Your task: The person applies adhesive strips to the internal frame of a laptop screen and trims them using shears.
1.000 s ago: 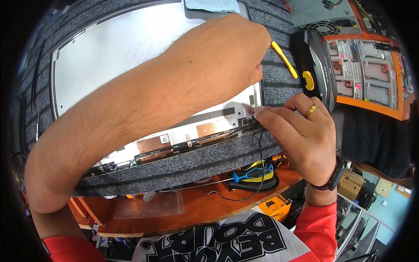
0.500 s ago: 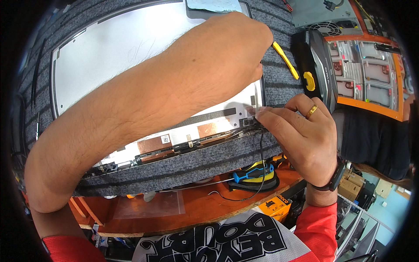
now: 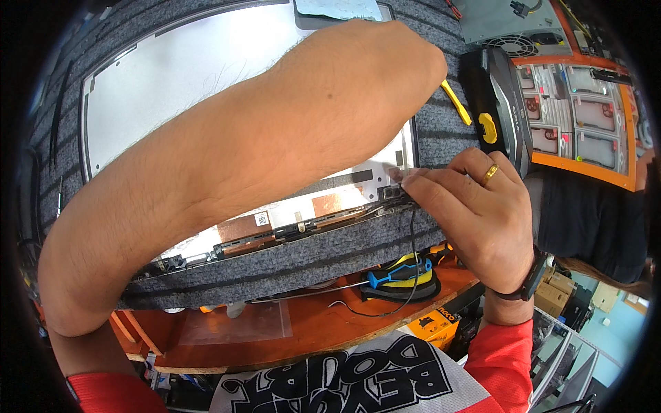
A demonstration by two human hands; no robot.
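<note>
A laptop display lid (image 3: 138, 117), inner side up, lies on a grey striped mat, with copper foil, hinges and thin wiring along its near edge. My left forearm crosses it; my left hand (image 3: 372, 76) is at its upper right, fingers hidden from view. At the lid's lower right corner, my right hand (image 3: 482, 213), wearing a ring, pinches a thin translucent strip (image 3: 401, 177) beside a small black part and dark cable. Just right of the lid, a yellow plastic pry tool (image 3: 457, 103) is partly covered by my left hand.
Right: a black device (image 3: 502, 103), a metal power supply (image 3: 506, 24), an orange-framed display case (image 3: 571, 165) and a dark-clothed person (image 3: 585, 227). Near side: a blue screwdriver (image 3: 382, 277) on a pouch, a plastic bag (image 3: 234, 327) on the orange bench edge (image 3: 330, 344). A light blue item (image 3: 334, 8) lies at top.
My left hand has moved rightward, now covering the upper end of the yellow pry tool. My right hand is nearly unchanged at the lid's corner.
</note>
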